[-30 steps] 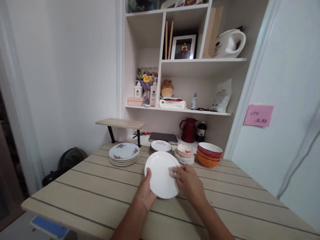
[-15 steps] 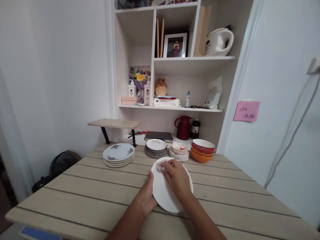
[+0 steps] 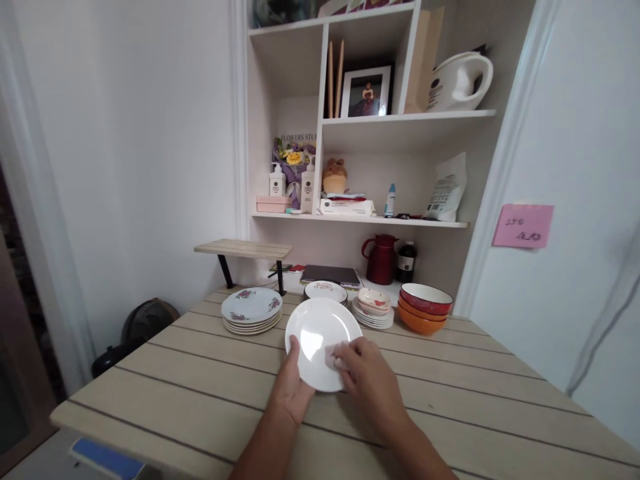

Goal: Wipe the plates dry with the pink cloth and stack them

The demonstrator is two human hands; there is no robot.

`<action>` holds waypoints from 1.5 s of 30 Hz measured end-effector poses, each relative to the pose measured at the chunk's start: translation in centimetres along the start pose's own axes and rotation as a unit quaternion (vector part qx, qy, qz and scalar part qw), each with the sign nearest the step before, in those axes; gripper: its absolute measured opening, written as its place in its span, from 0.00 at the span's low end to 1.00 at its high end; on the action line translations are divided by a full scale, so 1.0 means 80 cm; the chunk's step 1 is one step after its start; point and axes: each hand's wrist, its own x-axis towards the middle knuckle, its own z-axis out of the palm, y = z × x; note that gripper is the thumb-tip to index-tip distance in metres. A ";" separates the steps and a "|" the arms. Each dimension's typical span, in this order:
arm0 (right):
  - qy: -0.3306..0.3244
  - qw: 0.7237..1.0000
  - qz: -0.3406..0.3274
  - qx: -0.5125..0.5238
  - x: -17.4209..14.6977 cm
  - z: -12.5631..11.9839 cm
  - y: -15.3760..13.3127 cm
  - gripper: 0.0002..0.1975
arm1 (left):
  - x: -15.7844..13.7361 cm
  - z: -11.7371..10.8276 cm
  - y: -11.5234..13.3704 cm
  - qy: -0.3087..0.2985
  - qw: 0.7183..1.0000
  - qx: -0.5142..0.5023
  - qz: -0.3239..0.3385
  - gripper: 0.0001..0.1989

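A shiny white plate is held tilted above the wooden table. My left hand grips its lower left rim, thumb on the face and fingers behind. My right hand is closed on a small whitish wad, which looks like tissue or cloth, and presses it to the plate's lower right face. Behind the plate is a stack of dark-rimmed plates, partly hidden. Flowered plates are stacked to its left.
Small saucers with a pink-patterned bowl on top stand behind right, beside stacked red and orange bowls. A small raised wooden shelf is at back left. A red jug and dark bottle stand beneath the white shelves.
The plate has shifted up and left and is tilted differently, its glossy face now catching light. My right hand with the wad has moved from the plate's upper part to its lower right.
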 end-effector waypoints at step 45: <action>-0.138 0.458 0.286 0.830 0.006 -0.003 0.001 0.31 | 0.002 -0.008 -0.003 0.135 0.990 0.021 -0.013 0.31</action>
